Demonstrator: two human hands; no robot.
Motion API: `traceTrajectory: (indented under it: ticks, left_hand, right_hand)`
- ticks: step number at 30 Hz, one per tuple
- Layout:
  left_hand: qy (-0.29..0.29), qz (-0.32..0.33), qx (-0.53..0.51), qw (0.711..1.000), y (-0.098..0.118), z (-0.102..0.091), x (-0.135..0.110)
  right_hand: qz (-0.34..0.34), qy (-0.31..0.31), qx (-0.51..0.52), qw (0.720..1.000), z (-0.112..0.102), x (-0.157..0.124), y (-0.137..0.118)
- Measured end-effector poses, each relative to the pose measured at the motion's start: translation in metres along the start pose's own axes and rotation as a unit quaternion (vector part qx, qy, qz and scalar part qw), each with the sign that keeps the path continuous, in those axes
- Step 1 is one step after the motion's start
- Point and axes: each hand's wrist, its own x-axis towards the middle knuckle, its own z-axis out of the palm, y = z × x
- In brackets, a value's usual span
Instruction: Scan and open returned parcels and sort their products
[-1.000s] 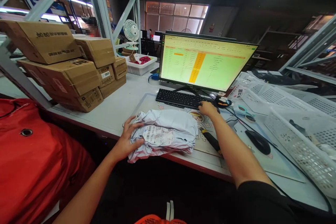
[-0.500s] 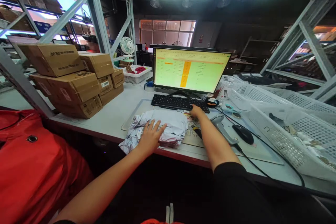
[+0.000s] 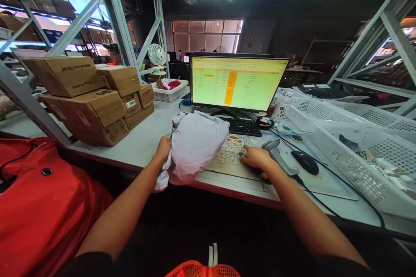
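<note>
My left hand (image 3: 163,149) grips the left edge of a white plastic mailer bag (image 3: 199,140), which stands tilted up off the desk with its crumpled end by my fingers. My right hand (image 3: 256,158) is closed low over the printed desk mat (image 3: 224,162), right of the bag. Its fingers are wrapped round a utility knife, mostly hidden under the palm; a small greyish tip pokes out by the fingertips. Just right of that hand lies a grey barcode scanner (image 3: 281,158). The black keyboard (image 3: 243,127) is partly covered by the bag.
A monitor (image 3: 237,82) with a spreadsheet stands at the back. Stacked cardboard boxes (image 3: 94,108) fill the left side. White plastic baskets (image 3: 357,173), a black mouse (image 3: 305,162) and cables are on the right. A red bag (image 3: 48,207) sits at lower left.
My left hand has gone from lying flat on the bag to gripping its left edge, raising it. My right hand has left the keyboard and come down onto the knife.
</note>
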Motion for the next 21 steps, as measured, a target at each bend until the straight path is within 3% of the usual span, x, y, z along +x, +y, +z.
traceTrajectory:
  ticks: [4,6,8,11,13,15,16,18,21]
  left_hand:
    - [-0.012,-0.031,0.026,0.999,-0.019,0.038,0.006]
    - [-0.021,-0.031,0.032,0.999,-0.026,0.052,0.002]
    - [-0.035,-0.024,0.033,0.999,-0.031,0.061,-0.003]
    - [-0.065,-0.007,0.031,0.997,-0.036,0.066,-0.007]
    - [-0.091,0.007,0.028,0.995,-0.037,0.065,-0.008]
    - [-0.117,0.022,0.026,0.993,-0.037,0.062,-0.008]
    - [-0.129,0.028,0.026,0.991,-0.036,0.061,-0.008]
    - [-0.144,0.037,0.03,0.988,-0.036,0.059,-0.007]
    - [-0.155,0.036,0.041,0.986,-0.036,0.061,-0.004]
  right_hand:
    - [0.011,0.022,-0.023,0.999,0.025,-0.059,0.029]
    - [0.002,0.061,0.015,0.998,0.02,-0.072,0.044]
    - [-0.056,0.112,0.087,0.988,0.004,-0.079,0.045]
    - [-0.224,0.13,0.152,0.954,-0.027,-0.081,0.004]
    - [-0.339,0.089,0.133,0.927,-0.041,-0.08,-0.041]
    - [-0.393,0.044,0.09,0.914,-0.048,-0.075,-0.078]
    - [-0.398,0.028,0.07,0.914,-0.049,-0.07,-0.087]
    - [-0.369,0.01,0.043,0.928,-0.049,-0.059,-0.078]
    - [-0.23,0.002,0.008,0.973,-0.045,-0.041,-0.019]
